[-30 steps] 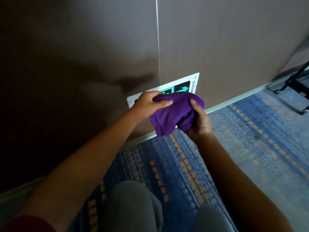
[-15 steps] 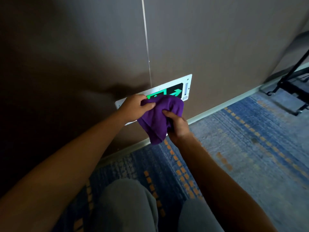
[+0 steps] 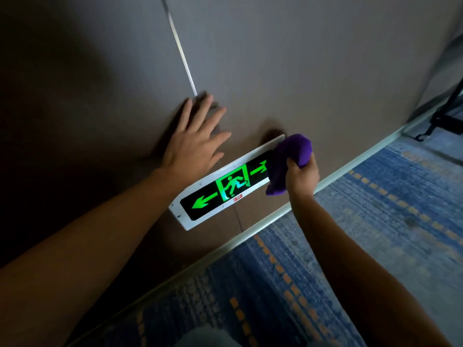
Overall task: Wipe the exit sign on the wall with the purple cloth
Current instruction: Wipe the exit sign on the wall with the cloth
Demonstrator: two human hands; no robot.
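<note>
While the carpet [image 3: 375, 221] fills the lower right of the frame nearest the camera, both forearms reach up from the bottom edge toward the wall [image 3: 300, 58]. At centre right, the right hand [image 3: 302, 175] is closed around the bunched purple cloth [image 3: 288, 161], pressing it against the right end of the exit sign [image 3: 220, 189], which is mounted low on the wall just above the baseboard [image 3: 275, 221]. This hold presumably gives a firm, padded wiping face. Above the sign at centre, the left hand [image 3: 193, 144] lies flat on the wall, fingers spread and holding nothing, probably bracing the body.
</note>
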